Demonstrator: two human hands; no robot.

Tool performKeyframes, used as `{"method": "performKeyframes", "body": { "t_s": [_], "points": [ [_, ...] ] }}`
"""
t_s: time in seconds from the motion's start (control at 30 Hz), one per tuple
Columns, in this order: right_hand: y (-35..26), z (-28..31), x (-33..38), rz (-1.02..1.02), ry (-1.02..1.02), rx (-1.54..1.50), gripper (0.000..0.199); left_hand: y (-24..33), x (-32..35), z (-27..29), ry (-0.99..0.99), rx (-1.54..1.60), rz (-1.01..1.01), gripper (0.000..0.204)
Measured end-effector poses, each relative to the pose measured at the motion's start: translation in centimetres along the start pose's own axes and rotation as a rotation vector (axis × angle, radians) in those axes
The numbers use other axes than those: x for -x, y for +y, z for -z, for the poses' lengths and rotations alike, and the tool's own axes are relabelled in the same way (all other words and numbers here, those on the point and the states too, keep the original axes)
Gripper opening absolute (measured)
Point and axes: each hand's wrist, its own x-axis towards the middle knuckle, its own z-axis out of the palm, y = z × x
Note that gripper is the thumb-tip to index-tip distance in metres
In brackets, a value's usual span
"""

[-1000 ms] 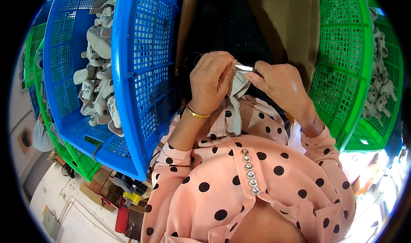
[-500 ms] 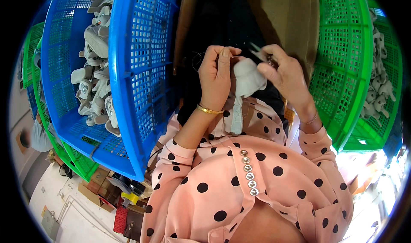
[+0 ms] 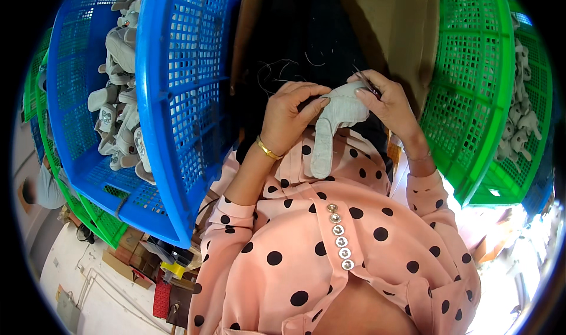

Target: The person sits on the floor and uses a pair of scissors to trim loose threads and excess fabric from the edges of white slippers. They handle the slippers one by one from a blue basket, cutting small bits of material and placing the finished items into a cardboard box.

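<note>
Between my two hands is a small off-white shoe upper, a long strap hanging from it toward my polka-dot blouse. My left hand pinches its left edge between thumb and fingers. At the upper's right side, my right hand grips thread snips, their thin blades pointing up and left. The thumb of that hand also rests against the upper. Loose threads show against the dark area beyond my left hand.
On the left stands a blue mesh crate holding several pale shoe uppers. A green mesh crate is close by my right arm, with more pale pieces behind its wall. Brown cardboard lies ahead. Another person's sleeve shows far left.
The upper has turned and now lies stretched between both hands. My left hand has moved slightly down and left onto its edge. The snips have come closer to the upper.
</note>
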Motion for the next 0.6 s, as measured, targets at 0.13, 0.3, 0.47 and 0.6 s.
{"method": "performKeyframes", "body": {
  "t_s": [0.13,0.3,0.47,0.6],
  "points": [
    [-0.6,-0.3,0.1,0.008,-0.017,-0.04,0.027,1.4,-0.1,-0.5,0.083,0.194,0.143,0.026],
    [-1.1,-0.4,0.0,-0.006,-0.011,-0.024,0.026,0.5,-0.7,0.2,0.03,0.015,-0.083,0.021],
    [-1.0,-0.4,-0.2,-0.003,-0.012,-0.015,0.027,0.9,-0.9,0.4,0.0,-0.081,-0.152,0.008],
    [-0.8,-0.6,-0.1,0.022,-0.006,-0.002,0.027,0.7,-0.6,0.6,-0.076,0.065,0.004,0.007]
  ]
}}
